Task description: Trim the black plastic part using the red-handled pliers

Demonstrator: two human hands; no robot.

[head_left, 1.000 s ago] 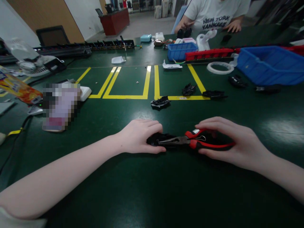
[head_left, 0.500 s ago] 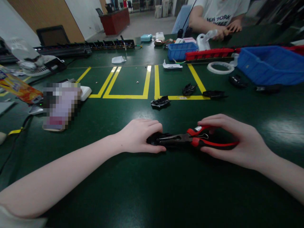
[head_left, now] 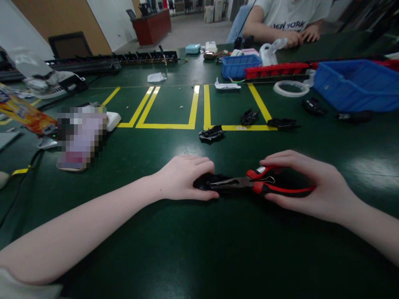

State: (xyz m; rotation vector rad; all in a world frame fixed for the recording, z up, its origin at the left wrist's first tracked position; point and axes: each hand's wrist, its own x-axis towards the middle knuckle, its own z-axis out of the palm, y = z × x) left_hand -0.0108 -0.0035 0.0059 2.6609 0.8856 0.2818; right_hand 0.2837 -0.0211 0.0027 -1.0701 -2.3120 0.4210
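Red-handled pliers (head_left: 249,183), gripped in the right hand (head_left: 311,187), bite a black part (head_left: 207,182), likely plastic, pinned by the left hand (head_left: 183,178); next, a careful squeeze.

Red-handled pliers (head_left: 249,183) lie flat on the green table, nose touching a small black part (head_left: 205,182).

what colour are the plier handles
Red with black, seen in the head view: the pliers lie in the right hand.
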